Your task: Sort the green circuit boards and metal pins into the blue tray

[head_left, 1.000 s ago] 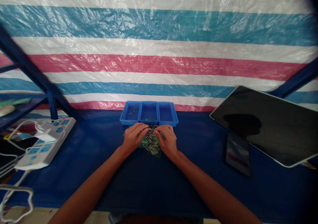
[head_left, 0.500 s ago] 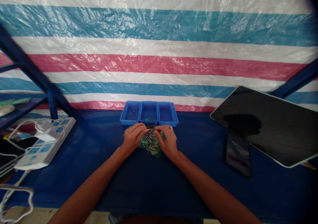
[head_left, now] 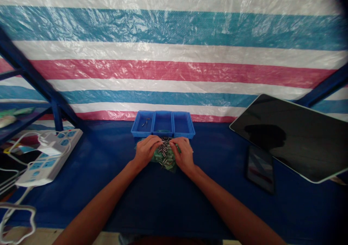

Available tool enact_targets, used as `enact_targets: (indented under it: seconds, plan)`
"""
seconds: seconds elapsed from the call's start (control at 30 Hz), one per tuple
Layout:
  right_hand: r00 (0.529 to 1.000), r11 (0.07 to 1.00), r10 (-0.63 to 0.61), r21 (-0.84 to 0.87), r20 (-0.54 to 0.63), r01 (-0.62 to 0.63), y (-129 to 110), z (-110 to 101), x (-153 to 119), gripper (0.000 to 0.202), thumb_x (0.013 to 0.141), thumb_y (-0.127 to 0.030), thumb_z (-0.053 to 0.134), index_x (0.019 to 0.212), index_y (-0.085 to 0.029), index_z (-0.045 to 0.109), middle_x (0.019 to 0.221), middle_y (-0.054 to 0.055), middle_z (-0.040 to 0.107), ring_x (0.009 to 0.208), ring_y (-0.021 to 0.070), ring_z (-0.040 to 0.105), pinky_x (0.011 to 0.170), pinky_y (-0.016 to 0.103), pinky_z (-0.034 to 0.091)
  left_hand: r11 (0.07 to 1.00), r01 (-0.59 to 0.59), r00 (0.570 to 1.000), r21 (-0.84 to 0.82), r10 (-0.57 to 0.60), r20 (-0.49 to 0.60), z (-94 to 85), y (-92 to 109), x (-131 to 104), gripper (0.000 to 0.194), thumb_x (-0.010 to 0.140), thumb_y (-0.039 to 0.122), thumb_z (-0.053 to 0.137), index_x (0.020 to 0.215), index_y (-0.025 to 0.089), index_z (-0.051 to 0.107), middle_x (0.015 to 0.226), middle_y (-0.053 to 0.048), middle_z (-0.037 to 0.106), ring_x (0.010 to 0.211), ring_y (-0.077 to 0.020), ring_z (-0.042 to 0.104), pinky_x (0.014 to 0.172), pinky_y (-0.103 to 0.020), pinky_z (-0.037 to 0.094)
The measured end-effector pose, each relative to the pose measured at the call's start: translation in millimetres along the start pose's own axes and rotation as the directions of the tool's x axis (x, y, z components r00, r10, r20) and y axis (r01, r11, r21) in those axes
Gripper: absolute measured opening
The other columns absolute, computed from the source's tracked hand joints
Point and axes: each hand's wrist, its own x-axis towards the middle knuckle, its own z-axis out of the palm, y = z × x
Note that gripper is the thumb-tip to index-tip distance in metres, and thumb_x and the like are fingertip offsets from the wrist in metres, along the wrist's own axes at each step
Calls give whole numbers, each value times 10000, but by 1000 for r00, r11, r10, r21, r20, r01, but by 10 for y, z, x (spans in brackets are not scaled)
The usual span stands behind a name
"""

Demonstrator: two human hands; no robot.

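Note:
A green plastic bag (head_left: pixel 170 162) lies on the blue table with a heap of small metal screws or pins (head_left: pixel 164 150) on it. Over its left side, my left hand (head_left: pixel 146 149) is closed, thumb and fingertips pinched at the heap's upper edge. On the right, my right hand (head_left: pixel 183 151) is closed the same way, its fingertips a short gap from the left ones. Whatever sits between the fingertips is too small to make out. Just behind the hands stands a blue three-part tray (head_left: pixel 163 133); its left compartment holds several small metal pieces (head_left: pixel 146 121).
At right lie a dark-screened tablet or monitor (head_left: pixel 293 136) and a black phone (head_left: pixel 260 169). A white power strip (head_left: pixel 51 161) with plugs and cables sits at left. Blue metal posts (head_left: pixel 56 111) and a striped plastic sheet (head_left: pixel 174 71) bound the table.
Both hands stay over the heap in nearly the same pose; the left fingertips have shifted very slightly. Nothing else has visibly moved.

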Motion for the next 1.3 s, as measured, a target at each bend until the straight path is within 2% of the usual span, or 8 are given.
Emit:
enact_targets:
  seconds: [0.1,0.47,0.8,0.93,1.07,1.3]
  plan:
    - [1000,1000,9,3,-10,-9,-2,2,-4,107,903,-221,524,978,-218,601,870,26,676,810,165,609,818,351,440,1000,-10,1000,7,10,-2,-11,12,7,98,897,184,544,906,168,640,879,-50,668,810,-127,631,769,-244,509]
    - [1000,1000,-19,2,-15,19,18,21,-14,96,907,-240,519,935,-222,608,875,31,680,819,176,611,828,367,446,1000,12,1000,20,-12,24,-15,3,-14,101,896,190,541,872,161,635,850,-48,665,773,-127,622,738,-243,495]
    - [999,999,-40,2,-6,40,-13,-7,13,90,911,-220,515,911,-216,605,854,26,682,796,168,616,815,364,426,999,-14,1000,48,13,23,-33,36,20,135,900,205,531,812,157,622,780,-43,664,714,-121,616,700,-239,494]
    - [999,999,-50,0,-5,50,-9,-6,16,97,912,-209,511,891,-214,605,844,21,683,788,163,614,811,363,417,999,-6,1000,37,5,26,-46,54,28,144,911,217,511,856,157,630,802,-48,670,728,-127,624,713,-245,498]
    - [999,999,-49,0,-2,49,0,-4,14,112,918,-209,499,893,-214,608,847,23,684,796,163,614,818,367,415,998,34,999,43,-33,-10,-24,34,7,121,885,246,572,945,159,631,803,-35,676,683,-116,625,681,-230,500]
    - [1000,1000,-15,7,2,15,-6,0,5,104,913,-225,504,943,-215,603,863,28,680,806,168,613,830,371,426,998,37,999,59,-39,25,-4,-6,-7,109,910,236,534,898,173,622,806,-24,676,728,-116,633,719,-231,492]
